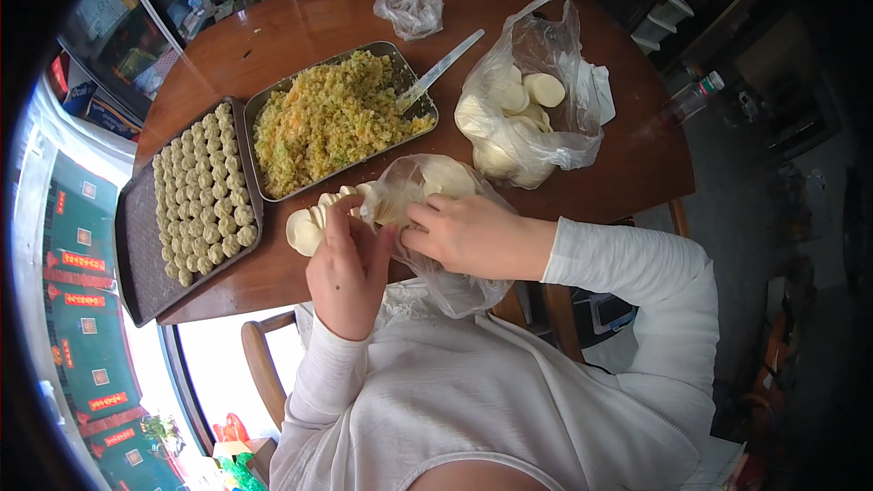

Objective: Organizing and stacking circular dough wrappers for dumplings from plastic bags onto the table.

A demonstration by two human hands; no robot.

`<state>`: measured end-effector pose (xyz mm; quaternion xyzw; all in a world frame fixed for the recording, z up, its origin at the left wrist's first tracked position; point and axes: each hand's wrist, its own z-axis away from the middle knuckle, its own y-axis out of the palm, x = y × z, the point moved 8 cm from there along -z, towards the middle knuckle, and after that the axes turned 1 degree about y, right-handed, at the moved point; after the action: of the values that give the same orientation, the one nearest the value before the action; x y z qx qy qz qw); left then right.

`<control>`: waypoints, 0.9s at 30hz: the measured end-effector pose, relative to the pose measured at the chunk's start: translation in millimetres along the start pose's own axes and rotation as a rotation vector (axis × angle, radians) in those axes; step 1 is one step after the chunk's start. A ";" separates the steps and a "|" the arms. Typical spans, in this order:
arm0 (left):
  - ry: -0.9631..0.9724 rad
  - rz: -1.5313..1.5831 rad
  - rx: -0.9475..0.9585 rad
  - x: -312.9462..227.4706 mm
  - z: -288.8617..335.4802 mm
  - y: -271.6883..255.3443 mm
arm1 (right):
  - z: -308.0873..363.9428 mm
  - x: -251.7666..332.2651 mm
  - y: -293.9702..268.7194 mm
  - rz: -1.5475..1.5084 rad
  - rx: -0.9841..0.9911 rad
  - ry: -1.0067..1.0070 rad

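Note:
At the table's near edge, a clear plastic bag (426,175) of round dumpling wrappers lies between my hands. My right hand (473,236) has its fingers curled into the bag's plastic, closed on it. Fanned-out dumpling wrappers (306,231) stick out to the left of the bag. My left hand (348,271) is closed about the near side of these wrappers, its thumb pointing toward my right fingers. Some of its fingertips are hidden. Beyond, a metal tray (265,184) holds crumbly yellow-green filling (332,118), with a pale spatula (446,65) resting in it.
Rows of small pleated dumplings (202,191) fill part of a dark baking tray (136,245) at the left. A larger plastic bag of wrappers (523,114) stands on the right of the wooden table (627,127). A crumpled plastic bag (409,11) lies at the far side.

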<state>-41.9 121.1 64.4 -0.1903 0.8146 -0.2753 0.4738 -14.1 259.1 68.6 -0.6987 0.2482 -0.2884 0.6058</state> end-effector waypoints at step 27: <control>-0.546 1.438 0.180 16.3 -43.8 15.9 | -16.5 1.4 3.5 0.025 0.098 -0.067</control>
<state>-88.9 135.8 61.1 0.3635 0.5668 0.0917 0.7336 -24.7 246.1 67.0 -0.6744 0.2222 -0.2688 0.6508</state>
